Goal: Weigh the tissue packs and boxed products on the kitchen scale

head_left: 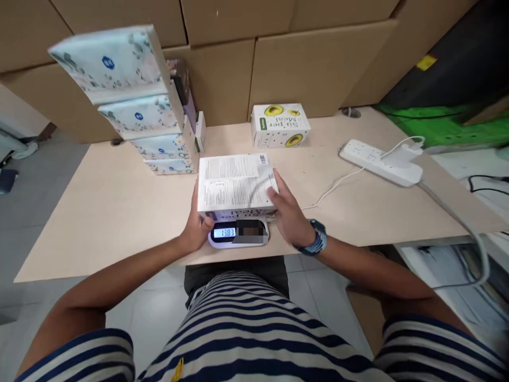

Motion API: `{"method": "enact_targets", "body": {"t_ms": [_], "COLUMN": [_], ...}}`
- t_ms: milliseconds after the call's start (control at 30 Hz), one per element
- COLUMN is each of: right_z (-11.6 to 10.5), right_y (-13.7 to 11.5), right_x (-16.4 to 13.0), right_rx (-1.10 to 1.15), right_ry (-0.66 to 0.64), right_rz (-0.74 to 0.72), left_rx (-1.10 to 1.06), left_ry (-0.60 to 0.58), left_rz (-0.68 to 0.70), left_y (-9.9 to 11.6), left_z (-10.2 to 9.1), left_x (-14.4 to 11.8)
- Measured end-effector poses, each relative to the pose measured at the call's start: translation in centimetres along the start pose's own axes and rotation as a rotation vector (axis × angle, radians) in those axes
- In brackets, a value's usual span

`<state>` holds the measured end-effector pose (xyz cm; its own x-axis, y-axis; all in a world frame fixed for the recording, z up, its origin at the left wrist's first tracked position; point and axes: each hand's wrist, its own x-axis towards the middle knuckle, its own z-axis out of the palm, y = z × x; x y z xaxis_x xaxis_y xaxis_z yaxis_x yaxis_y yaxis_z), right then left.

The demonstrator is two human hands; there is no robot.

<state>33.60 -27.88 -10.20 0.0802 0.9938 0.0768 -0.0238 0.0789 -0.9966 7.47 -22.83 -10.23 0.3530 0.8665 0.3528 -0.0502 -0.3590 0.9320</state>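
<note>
Between my two hands is a white printed box (pixel 234 183), its text-covered side facing up and a barcode at its far right corner. My left hand (pixel 195 227) grips the box's left side, thumb at the near corner. On the opposite side, my right hand (pixel 292 215) is closed on it with the thumb over the top edge. Right below the box sits a digital scale (pixel 225 233) with a lit display that seems to read 13.83. Whether the box rests on the scale's platform or is held just above it, I cannot tell.
A stack of several floral tissue packs (pixel 135 114) stands at the back left, with small boxes behind it. A white avocado-print box (pixel 280 126) lies at the back. On the right is a white power strip (pixel 382 162) with cables. Cardboard boxes (pixel 294 69) wall the table's far edge.
</note>
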Motion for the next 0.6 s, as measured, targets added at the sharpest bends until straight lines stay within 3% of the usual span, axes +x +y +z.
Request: {"method": "enact_targets", "body": {"t_ms": [67,133,200,267,333,400,467,600], "right_z": [0.3,-1.7,-5.1,-8.6,-11.3,-12.7,-12.9,-12.4], "right_y": [-1.5,-3.8,-6.5,-8.9,-10.4,-10.7,-10.2,-8.2], "right_x": [0.7,3.3,7.7,12.7,17.1,19.9,21.1,22.1], "right_rx": [0.059,0.034,-0.03,-0.065,-0.154,-0.364,-0.567,-0.782], "right_ry": [0.023,0.132,0.19,0.169,0.147,0.22,0.285,0.231], "right_rz": [-0.024,-0.173,-0.377,-0.503,-0.492,-0.385,-0.289,-0.242], "left_rx": [0.042,0.159,0.272,0.297,0.271,0.23,0.214,0.279], "left_ry": [-0.103,-0.079,0.015,0.019,0.009,0.004,-0.011,-0.002], "left_rz": [0.146,0.341,0.488,0.522,0.402,0.2,0.042,-0.032], "left_y": [-1.0,-0.3,1.2,2.4,2.6,1.9,0.6,-2.2], "left_z": [1.7,2.8,3.9,5.2,6.8,8.4,9.5,10.1], "left_x": [1.6,5.5,11.4,18.2,24.1,27.6,28.6,27.7]}}
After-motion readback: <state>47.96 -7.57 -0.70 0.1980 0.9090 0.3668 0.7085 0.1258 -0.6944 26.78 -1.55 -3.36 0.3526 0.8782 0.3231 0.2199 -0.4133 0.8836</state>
